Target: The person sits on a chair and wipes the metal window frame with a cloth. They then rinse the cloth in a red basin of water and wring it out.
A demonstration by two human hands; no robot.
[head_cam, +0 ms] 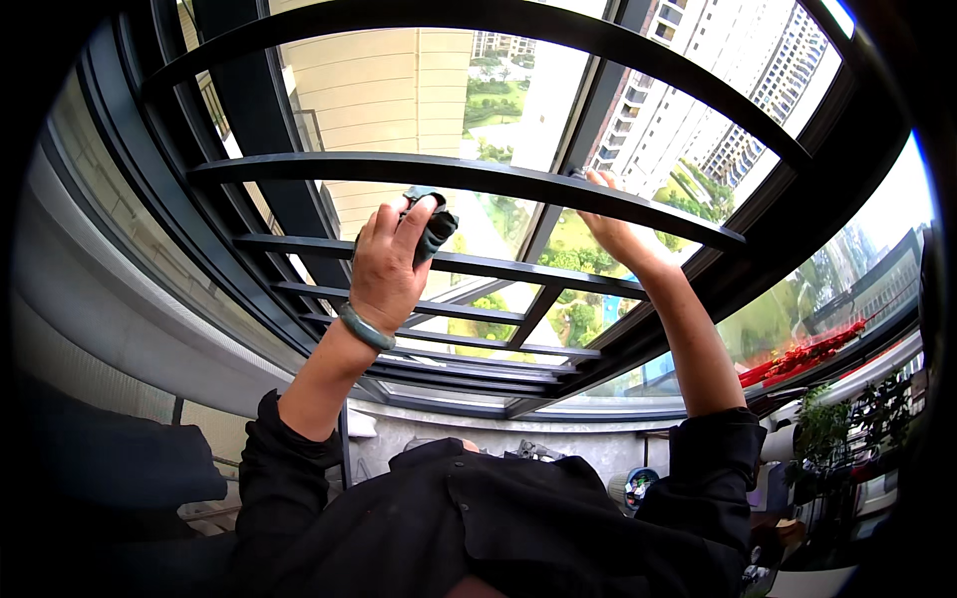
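My left hand (390,261) is closed around a bunched dark green cloth (434,224), just below a long black metal window bar (448,173). A bangle (365,327) circles the left wrist. To the right, my right hand (617,232) reaches behind that same bar, which covers part of it. Its fingertips show above the bar, next to the dark upright window frame (544,224). A small dark thing (577,173) lies at those fingertips; whether the hand grips it is unclear. Outside the window stand tall buildings, with greenery far below.
More black bars (478,265) cross the window above and below my hands. Red decorations (811,355) and leafy plants (830,422) are at the right. A basket (617,489) with small items stands on the floor. Grey curtain-like fabric (142,306) runs down the left side.
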